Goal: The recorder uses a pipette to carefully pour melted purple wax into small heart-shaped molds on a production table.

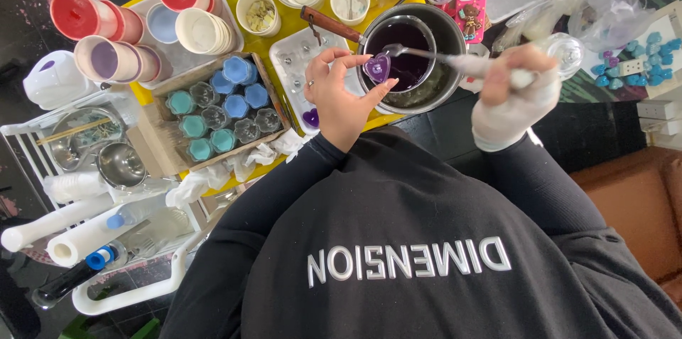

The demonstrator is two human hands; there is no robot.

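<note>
My left hand (341,94) pinches a small clear heart-shaped mould filled with purple liquid (378,68) over the rim of a metal pot (444,30) of dark purple liquid. My right hand (515,94), in a white glove, grips the handle of a metal spoon (412,51) whose bowl rests right above the heart mould. A white tray (295,62) under my left hand carries another purple heart (310,117).
A cardboard box (266,76) of teal, blue and clear small jars sits left of the tray. Red, purple and cream lidded cups (128,26) lie at the far left. A white rack (92,190) holds bowls and paper rolls. Blue and purple shapes (639,62) lie at right.
</note>
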